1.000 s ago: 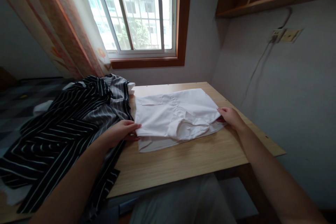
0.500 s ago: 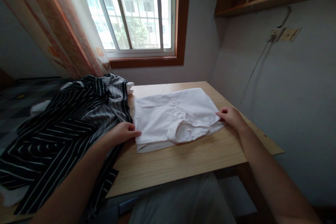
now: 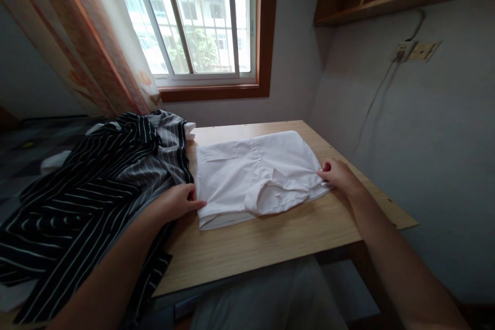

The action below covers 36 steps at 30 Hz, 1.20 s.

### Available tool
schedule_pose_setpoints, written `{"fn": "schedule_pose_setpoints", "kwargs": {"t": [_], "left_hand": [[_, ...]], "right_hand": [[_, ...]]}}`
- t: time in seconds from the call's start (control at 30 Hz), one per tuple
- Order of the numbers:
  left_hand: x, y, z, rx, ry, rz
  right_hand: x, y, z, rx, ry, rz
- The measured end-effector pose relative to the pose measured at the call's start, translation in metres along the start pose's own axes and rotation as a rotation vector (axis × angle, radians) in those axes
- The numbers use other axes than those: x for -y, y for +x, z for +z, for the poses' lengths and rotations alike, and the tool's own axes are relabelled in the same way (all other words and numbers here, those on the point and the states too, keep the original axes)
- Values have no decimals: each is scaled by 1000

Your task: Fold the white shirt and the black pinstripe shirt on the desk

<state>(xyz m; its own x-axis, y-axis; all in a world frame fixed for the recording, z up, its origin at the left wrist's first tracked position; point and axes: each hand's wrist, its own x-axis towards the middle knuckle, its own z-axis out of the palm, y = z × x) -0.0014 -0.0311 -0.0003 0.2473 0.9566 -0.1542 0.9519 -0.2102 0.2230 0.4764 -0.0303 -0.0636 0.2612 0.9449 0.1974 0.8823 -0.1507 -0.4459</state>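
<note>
A white button-up shirt lies folded into a rough rectangle on the wooden table, its collar toward me. At its near left edge, my left hand pinches the cloth between thumb and fingers. My right hand is closed on the right edge, where small creases run inward from the fingertips. The shirt's button strip runs up the middle, and a pocket line shows on the left half.
Heaped at the left are black-and-white striped clothes, overlapping the table's left side. Behind the table stands a wall with a barred window and a patterned curtain. A wooden shelf and a socket with a cord are at the right.
My left hand has slid slightly down along the shirt's left edge. The fabric by my right hand is drawn into sharper creases. The striped clothes have not moved.
</note>
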Motion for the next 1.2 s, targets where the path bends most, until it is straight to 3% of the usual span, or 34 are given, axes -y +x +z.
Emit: {"fn": "schedule_pose_setpoints", "kwargs": {"t": [0.13, 0.2, 0.27, 0.4, 0.47, 0.67, 1.0, 1.2], "left_hand": [[-8, 0, 6, -287, 29, 156], [-14, 5, 14, -450, 49, 292], [-17, 11, 27, -525, 71, 395], [-14, 22, 51, -404, 159, 413], [-12, 23, 57, -314, 209, 368], [-10, 22, 58, -242, 253, 302], [-10, 23, 59, -222, 234, 285], [-13, 18, 55, -196, 223, 281]], "right_hand": [[5, 1, -1, -142, -169, -53], [14, 5, -5, -149, -252, -142], [29, 13, -6, -110, -287, -264], [59, 31, 10, 54, -257, -544], [66, 38, 25, 115, -272, -568], [50, 51, 56, 169, -306, -322], [36, 60, 53, 153, -276, -126], [35, 57, 55, 145, -301, -117]]}}
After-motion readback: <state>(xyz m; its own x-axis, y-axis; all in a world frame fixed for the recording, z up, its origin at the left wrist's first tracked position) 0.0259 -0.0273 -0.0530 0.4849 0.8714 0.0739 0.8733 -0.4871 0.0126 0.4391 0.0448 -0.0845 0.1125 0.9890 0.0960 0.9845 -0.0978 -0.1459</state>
